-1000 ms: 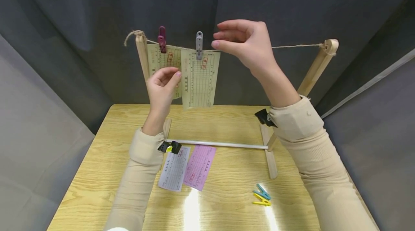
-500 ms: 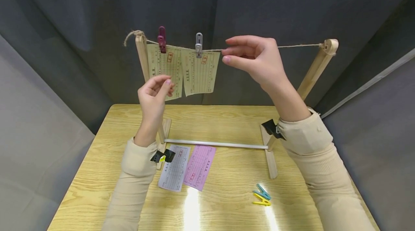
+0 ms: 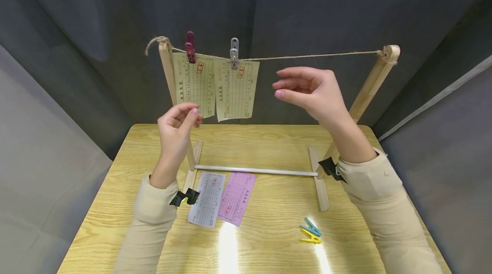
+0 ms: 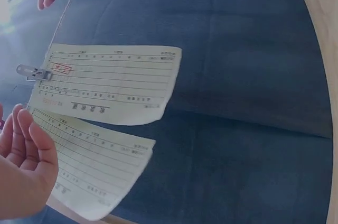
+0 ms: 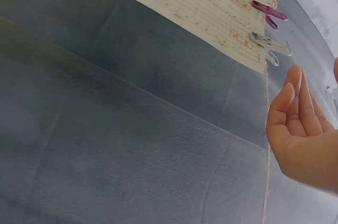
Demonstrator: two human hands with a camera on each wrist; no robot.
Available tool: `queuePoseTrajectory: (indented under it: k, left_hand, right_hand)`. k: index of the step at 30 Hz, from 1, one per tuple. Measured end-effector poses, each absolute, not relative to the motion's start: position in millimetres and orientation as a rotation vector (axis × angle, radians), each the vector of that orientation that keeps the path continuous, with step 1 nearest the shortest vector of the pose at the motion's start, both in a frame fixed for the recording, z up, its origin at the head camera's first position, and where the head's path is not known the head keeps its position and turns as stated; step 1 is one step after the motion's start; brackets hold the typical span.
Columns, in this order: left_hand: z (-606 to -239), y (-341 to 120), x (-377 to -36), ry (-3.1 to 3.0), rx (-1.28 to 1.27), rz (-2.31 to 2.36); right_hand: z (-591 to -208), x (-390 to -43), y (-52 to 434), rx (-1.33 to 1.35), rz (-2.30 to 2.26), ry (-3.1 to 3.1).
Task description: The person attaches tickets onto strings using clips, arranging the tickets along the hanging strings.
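Both hands are up in the air in the middle of the head view, and neither one holds anything. The left hand [image 3: 174, 126] sits left of centre with its fingers loosely curled, just below and in front of the lower corner of the left yellow slip [image 3: 195, 82]. The right hand [image 3: 313, 92] hovers right of centre, fingers relaxed and a bit bent, under the twine [image 3: 315, 56] and clear of it. Near the top of the frame the twine runs across between two wooden posts [image 3: 367, 88], and two slips hang from it at the left end: the left one under a maroon peg [image 3: 189, 46], the right yellow slip [image 3: 235, 90] under a grey peg [image 3: 233, 52] (they overlap slightly). Down on the wooden table [image 3: 115, 205], a white slip [image 3: 206, 199] and a pink slip [image 3: 236, 197] lie side by side below centre, with a teal peg [image 3: 310, 227] and a yellow peg [image 3: 310, 237] at lower right.
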State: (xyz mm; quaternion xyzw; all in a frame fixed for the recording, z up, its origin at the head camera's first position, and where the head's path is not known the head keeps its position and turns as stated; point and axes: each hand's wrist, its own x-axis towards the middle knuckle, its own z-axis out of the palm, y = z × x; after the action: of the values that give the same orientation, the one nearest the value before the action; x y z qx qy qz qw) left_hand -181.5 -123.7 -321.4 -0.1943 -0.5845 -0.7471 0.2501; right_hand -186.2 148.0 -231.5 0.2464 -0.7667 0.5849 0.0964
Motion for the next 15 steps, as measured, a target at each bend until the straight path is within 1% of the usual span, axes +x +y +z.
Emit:
queuePoseTrajectory:
  k: [8,15]
  left_hand:
    - [-335.8,-131.7,-177.1,-1.834,-0.504,-2.031]
    - [-352.3,-142.7,-176.9,-2.037,-0.565,-2.007]
  right_hand:
    - [-259.3,-184.9,162.6,0.733,1.706,-2.376]
    - [-287.6,-187.7,176.3,0.72,1.722,-2.458]
